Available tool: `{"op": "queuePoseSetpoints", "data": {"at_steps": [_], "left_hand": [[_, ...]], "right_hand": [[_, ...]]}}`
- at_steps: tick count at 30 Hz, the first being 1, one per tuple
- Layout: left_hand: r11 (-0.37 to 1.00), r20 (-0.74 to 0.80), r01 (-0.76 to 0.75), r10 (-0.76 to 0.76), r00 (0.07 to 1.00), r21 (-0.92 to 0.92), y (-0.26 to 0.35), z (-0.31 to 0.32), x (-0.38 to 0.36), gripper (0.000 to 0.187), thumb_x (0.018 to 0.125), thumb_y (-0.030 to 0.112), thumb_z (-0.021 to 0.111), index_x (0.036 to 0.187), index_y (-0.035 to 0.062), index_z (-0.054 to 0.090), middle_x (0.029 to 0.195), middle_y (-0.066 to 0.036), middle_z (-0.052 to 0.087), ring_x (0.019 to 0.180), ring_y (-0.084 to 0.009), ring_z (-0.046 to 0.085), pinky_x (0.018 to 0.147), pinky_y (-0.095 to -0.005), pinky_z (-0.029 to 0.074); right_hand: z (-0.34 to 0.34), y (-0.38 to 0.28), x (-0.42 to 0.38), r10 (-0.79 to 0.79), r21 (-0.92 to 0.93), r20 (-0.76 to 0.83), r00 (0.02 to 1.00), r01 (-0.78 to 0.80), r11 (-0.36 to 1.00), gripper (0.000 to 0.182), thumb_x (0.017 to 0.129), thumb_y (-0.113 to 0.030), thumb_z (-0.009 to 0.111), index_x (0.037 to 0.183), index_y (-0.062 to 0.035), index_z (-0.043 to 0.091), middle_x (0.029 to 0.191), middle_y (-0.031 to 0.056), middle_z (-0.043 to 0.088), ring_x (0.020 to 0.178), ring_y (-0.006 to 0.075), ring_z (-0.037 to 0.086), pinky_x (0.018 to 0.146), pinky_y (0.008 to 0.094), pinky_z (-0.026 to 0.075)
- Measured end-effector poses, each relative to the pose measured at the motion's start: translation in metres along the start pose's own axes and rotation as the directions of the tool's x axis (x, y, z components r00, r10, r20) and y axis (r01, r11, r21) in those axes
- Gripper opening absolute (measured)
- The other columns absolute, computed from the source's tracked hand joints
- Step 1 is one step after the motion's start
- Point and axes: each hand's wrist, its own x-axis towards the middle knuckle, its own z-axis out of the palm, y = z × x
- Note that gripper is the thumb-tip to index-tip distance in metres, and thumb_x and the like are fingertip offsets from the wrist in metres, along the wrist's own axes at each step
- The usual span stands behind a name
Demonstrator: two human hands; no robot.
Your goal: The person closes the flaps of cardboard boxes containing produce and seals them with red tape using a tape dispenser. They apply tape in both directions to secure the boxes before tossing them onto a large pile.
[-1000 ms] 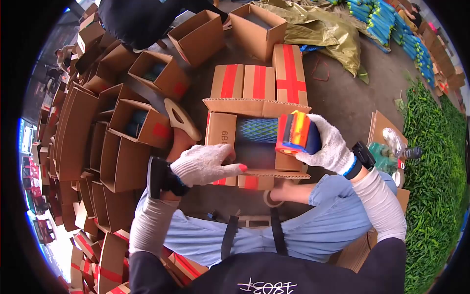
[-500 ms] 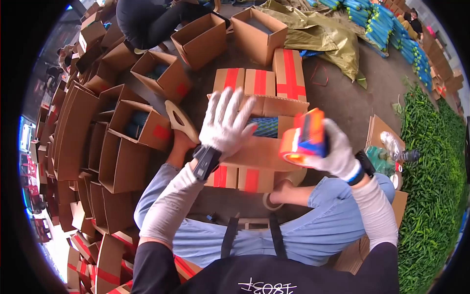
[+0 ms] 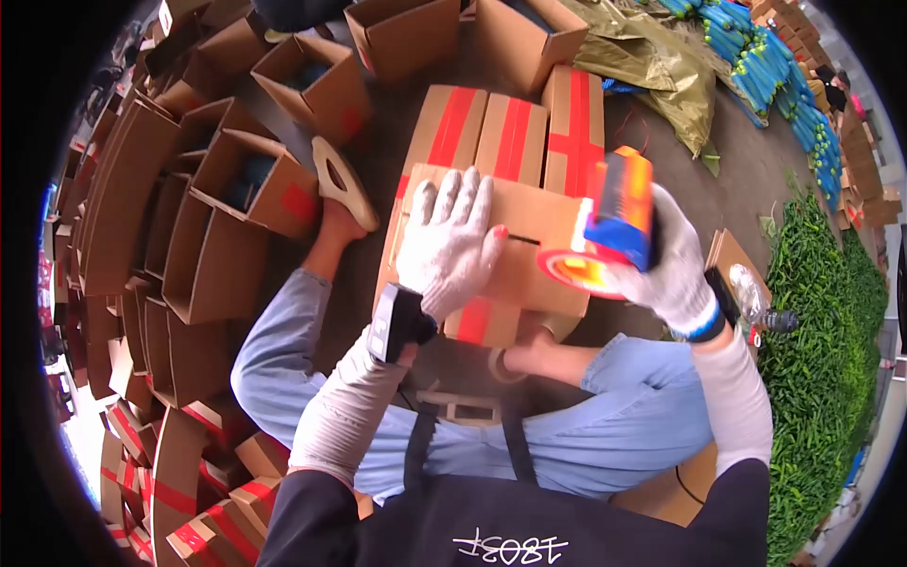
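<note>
My left hand (image 3: 448,234), in a white knit glove, lies flat with fingers stretched out on the folded top flaps of a cardboard box (image 3: 534,213) between my legs. A narrow dark gap shows where the flaps meet. My gloved right hand (image 3: 669,260) grips an orange and blue tape dispenser (image 3: 624,213) with a roll of red tape, blurred by motion. It overlaps the right end of the box. Just beyond stand several boxes (image 3: 515,137) sealed with red tape.
Several open cartons (image 3: 316,90) stand at the left and back, some with things inside. Red-taped boxes (image 3: 222,534) are piled at lower left. Green artificial grass (image 3: 812,378) runs down the right side. An olive sheet (image 3: 661,66) and blue net-wrapped bundles (image 3: 756,71) lie at the back.
The box's flaps have folded down over the blue netted contents seen earlier. My left hand now presses on them; the right hand has shifted slightly right with the tape dispenser. The view has tilted.
</note>
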Motion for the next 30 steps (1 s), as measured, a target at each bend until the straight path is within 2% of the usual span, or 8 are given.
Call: {"op": "queuePoseSetpoints", "data": {"at_steps": [3,4,5,7,14,18,25,30], "left_hand": [[0.998,-0.017,-0.043,0.042,0.999,-0.055,-0.005,0.005,-0.006,0.055,0.107,0.030,0.049,0.153,-0.0011,0.051,0.158,-0.023,0.052,0.151,-0.0363,0.045,0.128,-0.0513,0.026],[0.791,-0.044,0.130,-0.195,0.980,-0.597,0.004,0.004,-0.013,0.054,0.109,0.031,0.045,0.153,0.0001,0.051,0.157,-0.020,0.054,0.150,-0.0343,0.046,0.127,-0.0485,0.027],[0.278,0.143,0.247,-0.347,0.927,-0.928,0.019,0.003,-0.019,0.055,0.113,0.035,0.041,0.155,0.0020,0.051,0.157,-0.017,0.054,0.149,-0.0302,0.046,0.126,-0.0440,0.029],[-0.705,0.536,0.101,-0.430,0.726,-0.702,0.057,-0.032,-0.021,0.064,0.115,0.048,0.039,0.153,-0.0020,0.051,0.145,-0.017,0.060,0.135,-0.0230,0.057,0.119,-0.0386,0.040],[-0.015,-0.012,-0.034,-0.726,0.687,-0.999,0.106,-0.021,-0.018,0.045,0.113,0.045,0.050,0.126,0.0048,0.065,0.110,-0.005,0.071,0.096,-0.0164,0.066,0.086,-0.0331,0.052],[-0.859,0.556,-0.253,-0.487,0.674,-0.445,0.086,-0.021,-0.005,0.047,0.112,0.030,0.054,0.142,-0.0063,0.060,0.133,-0.019,0.069,0.121,-0.0282,0.068,0.118,-0.0357,0.044],[-0.572,0.275,-0.217,-0.649,0.709,-0.791,-0.002,-0.037,-0.005,0.027,0.110,0.020,0.055,0.120,-0.0004,0.069,0.114,-0.012,0.074,0.109,-0.0231,0.069,0.101,-0.0382,0.053],[-0.586,0.511,-0.014,-0.718,0.472,-0.810,-0.118,0.054,-0.032,0.021,0.110,0.018,0.055,0.109,0.0043,0.070,0.107,-0.012,0.075,0.100,-0.0236,0.073,0.092,-0.0386,0.060]], "right_hand": [[0.020,0.012,0.014,0.015,0.006,0.129,0.992,-0.016,1.000,0.069,0.072,-0.025,0.094,0.131,-0.0070,0.063,0.111,0.0154,0.074,0.101,0.0288,0.075,0.092,0.0366,0.059],[0.019,0.005,0.018,0.050,-0.029,0.139,0.989,-0.046,0.999,0.069,0.072,-0.026,0.094,0.131,-0.0088,0.064,0.113,0.0154,0.075,0.102,0.0300,0.075,0.092,0.0374,0.059],[0.018,-0.002,0.022,0.077,-0.066,0.147,0.986,-0.068,0.996,0.068,0.072,-0.028,0.094,0.131,-0.0106,0.064,0.114,0.0154,0.075,0.104,0.0312,0.076,0.092,0.0382,0.060],[0.026,-0.006,0.022,0.111,-0.090,0.164,0.980,-0.097,0.991,0.068,0.071,-0.028,0.094,0.131,-0.0131,0.065,0.114,0.0151,0.075,0.105,0.0345,0.075,0.091,0.0410,0.061],[0.031,-0.017,0.025,0.079,-0.200,0.184,0.980,-0.042,0.979,0.068,0.071,-0.028,0.093,0.131,-0.0131,0.064,0.112,0.0167,0.075,0.103,0.0383,0.075,0.088,0.0438,0.061],[0.044,-0.021,0.024,-0.004,-0.267,0.151,0.989,0.045,0.963,0.067,0.072,-0.027,0.092,0.131,-0.0125,0.064,0.110,0.0175,0.075,0.102,0.0396,0.074,0.087,0.0454,0.061],[0.041,-0.045,0.038,0.030,-0.329,0.265,0.964,0.060,0.943,0.064,0.075,-0.030,0.092,0.129,-0.0102,0.063,0.109,0.0174,0.075,0.099,0.0384,0.075,0.085,0.0437,0.062],[0.033,-0.033,0.052,0.089,-0.332,0.294,0.952,0.014,0.943,0.060,0.075,-0.029,0.093,0.124,-0.0091,0.065,0.102,0.0171,0.076,0.094,0.0348,0.077,0.082,0.0412,0.062]]}}
